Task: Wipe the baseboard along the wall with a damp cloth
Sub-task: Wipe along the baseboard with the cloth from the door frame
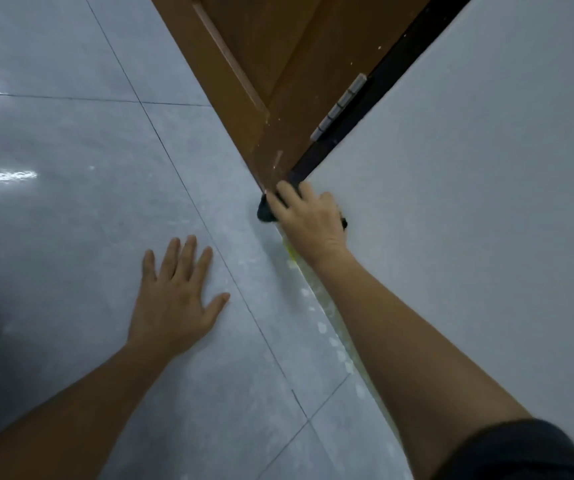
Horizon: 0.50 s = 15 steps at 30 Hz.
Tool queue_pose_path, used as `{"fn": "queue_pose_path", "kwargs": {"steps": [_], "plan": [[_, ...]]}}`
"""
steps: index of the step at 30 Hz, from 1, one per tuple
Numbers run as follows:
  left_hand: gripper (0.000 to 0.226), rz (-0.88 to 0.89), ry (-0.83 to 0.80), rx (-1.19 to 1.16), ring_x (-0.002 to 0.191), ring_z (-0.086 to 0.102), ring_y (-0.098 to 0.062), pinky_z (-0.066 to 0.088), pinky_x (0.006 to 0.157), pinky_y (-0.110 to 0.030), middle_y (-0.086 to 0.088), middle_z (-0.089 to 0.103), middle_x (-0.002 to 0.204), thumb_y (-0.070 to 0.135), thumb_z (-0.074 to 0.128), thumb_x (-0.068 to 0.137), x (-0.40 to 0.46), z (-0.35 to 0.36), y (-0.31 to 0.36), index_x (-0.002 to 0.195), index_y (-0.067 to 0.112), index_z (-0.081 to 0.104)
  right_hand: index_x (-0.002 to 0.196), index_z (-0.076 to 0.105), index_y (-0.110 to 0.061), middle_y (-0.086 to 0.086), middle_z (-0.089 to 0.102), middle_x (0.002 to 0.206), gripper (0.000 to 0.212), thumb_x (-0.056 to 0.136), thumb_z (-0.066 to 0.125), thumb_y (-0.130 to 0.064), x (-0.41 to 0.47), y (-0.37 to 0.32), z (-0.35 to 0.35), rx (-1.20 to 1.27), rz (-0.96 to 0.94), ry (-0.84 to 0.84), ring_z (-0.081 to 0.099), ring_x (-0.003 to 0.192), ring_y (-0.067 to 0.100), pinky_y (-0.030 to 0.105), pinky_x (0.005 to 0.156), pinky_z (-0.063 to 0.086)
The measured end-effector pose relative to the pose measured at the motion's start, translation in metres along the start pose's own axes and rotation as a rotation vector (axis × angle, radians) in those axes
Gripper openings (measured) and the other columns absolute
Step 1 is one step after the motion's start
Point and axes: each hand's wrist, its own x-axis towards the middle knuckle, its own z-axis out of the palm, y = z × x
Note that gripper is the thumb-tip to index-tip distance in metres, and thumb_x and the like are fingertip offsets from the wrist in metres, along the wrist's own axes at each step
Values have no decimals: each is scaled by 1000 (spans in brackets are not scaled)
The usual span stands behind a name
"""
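Note:
My right hand [308, 220] presses a dark cloth [264, 211] against the foot of the white wall, right where it meets the wooden door. Only the cloth's ends show, at my fingertips and by my thumb side. The baseboard [320, 299] is a pale strip along the wall's bottom edge, running back under my right forearm, speckled with white spots. My left hand [174, 299] lies flat on the floor tile, fingers spread, holding nothing.
A brown wooden door [261, 64] stands open against the wall [469, 202], with a metal hinge [341, 105] and a dark gap behind it. Glossy grey floor tiles [71, 202] with dark grout lines fill the left side. White flecks lie on the floor near the baseboard.

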Motion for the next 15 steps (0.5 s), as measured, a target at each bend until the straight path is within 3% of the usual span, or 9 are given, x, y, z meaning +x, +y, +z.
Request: {"fn": "queue_pose_path", "kwargs": {"steps": [3, 5, 7, 11, 15], "plan": [[76, -12, 1, -10, 140, 30, -37, 8, 111, -55, -18, 34, 151, 58, 29, 86, -1, -1, 2, 143, 10, 40, 113, 66, -16, 1, 63, 115, 36, 77, 62, -14, -35, -17, 19, -83, -36, -229, 57, 82, 22, 31, 56, 35], [75, -21, 3, -16, 140, 29, -37, 7, 111, -55, -17, 33, 152, 58, 29, 86, 0, 0, 1, 143, 10, 39, 127, 57, -13, 2, 56, 126, 48, 79, 63, -18, -55, -25, 24, -125, -23, -349, 55, 84, 23, 33, 56, 31], [75, -19, 3, -7, 141, 28, -36, 7, 112, -55, -17, 32, 152, 57, 29, 86, -1, 0, -1, 144, 10, 38, 119, 64, -14, 1, 61, 117, 45, 74, 67, -17, -72, -29, 22, -118, 12, -394, 53, 71, 21, 32, 52, 25], [76, -23, -2, -13, 142, 26, -35, 5, 113, -53, -16, 30, 153, 59, 26, 87, -2, 1, 1, 145, 12, 36, 86, 69, -16, 0, 59, 87, 17, 71, 65, -10, -104, -25, 15, -164, -42, -462, 45, 57, 17, 29, 46, 18], [76, -30, 6, 4, 143, 23, -34, 3, 114, -53, -15, 27, 155, 59, 25, 87, 0, 0, 2, 146, 13, 33, 92, 68, -13, -1, 59, 84, 34, 77, 41, 0, -60, -13, 12, -127, 54, -363, 48, 59, 17, 28, 43, 21]]}}
